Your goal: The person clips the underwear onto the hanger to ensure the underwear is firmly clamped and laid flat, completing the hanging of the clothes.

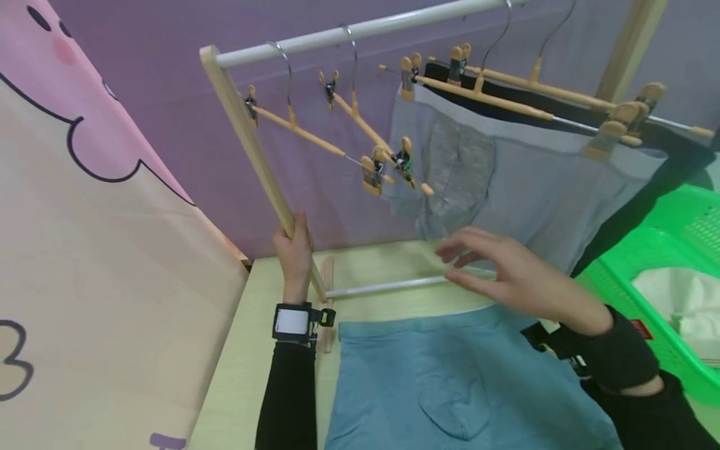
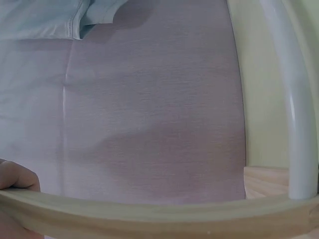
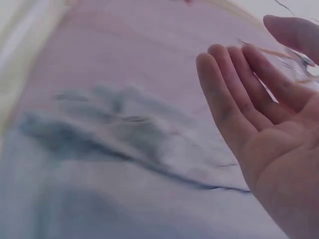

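Biggest risk: the rack. Left hand has fingers curled round its thin wooden post, near the counter's far-left corner; an uneven push or pull there could tip the frame or skid its foot. Whether it leans now, can't tell. A jolt would also set hangers swinging along the white rail. The two bare clip hangers overlap at their lower ends, so clips could snag.

Right hand: fingers side by side, slightly bent, thumb apart, pinching nothing. It hovers near the hem of the hung grey shorts; contact not clear. A careless sweep could catch that hem and drag the waistband out of its clips.

Blue boxers lie flat on the counter, waistband toward its far edge, lower part cut off by the view. Right wrist strap hangs over their right side; if it's low enough to rub, it could ruck or shift them. Green basket at the right could get bumped by that forearm.
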`<state>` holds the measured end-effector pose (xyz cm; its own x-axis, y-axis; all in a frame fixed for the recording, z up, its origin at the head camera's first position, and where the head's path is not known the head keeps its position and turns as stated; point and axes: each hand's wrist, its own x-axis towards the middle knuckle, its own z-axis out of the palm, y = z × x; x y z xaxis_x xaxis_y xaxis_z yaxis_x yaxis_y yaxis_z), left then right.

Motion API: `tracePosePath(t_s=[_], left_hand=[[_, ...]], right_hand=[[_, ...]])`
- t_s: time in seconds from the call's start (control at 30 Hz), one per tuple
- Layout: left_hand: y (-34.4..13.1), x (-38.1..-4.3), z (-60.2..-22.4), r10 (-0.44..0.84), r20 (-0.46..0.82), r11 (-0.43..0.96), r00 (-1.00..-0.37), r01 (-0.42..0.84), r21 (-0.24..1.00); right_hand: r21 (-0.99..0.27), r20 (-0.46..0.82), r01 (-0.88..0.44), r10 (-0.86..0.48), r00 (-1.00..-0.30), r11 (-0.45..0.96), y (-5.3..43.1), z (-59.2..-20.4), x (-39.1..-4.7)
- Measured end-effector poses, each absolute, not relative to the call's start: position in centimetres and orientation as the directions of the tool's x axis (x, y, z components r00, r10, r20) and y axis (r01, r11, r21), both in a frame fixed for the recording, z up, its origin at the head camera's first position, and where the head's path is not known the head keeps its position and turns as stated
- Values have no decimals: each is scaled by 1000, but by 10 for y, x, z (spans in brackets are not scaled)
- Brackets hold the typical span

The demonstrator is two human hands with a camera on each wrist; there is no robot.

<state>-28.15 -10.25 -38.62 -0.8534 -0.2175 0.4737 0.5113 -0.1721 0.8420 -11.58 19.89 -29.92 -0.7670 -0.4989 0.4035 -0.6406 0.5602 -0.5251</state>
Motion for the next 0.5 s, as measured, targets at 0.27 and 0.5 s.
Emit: tracePosePath(t_s=[0.27, 0.5], left_hand=[[-103, -283, -388, -216, 496, -161, -841, 532, 831], [-105, -283, -387, -191, 466, -166, -864, 496, 852]], right_hand=[[-663, 490, -612, -367, -791, 432, 175, -249, -124], [-719, 546, -628, -318, -775, 296, 158, -232, -135]])
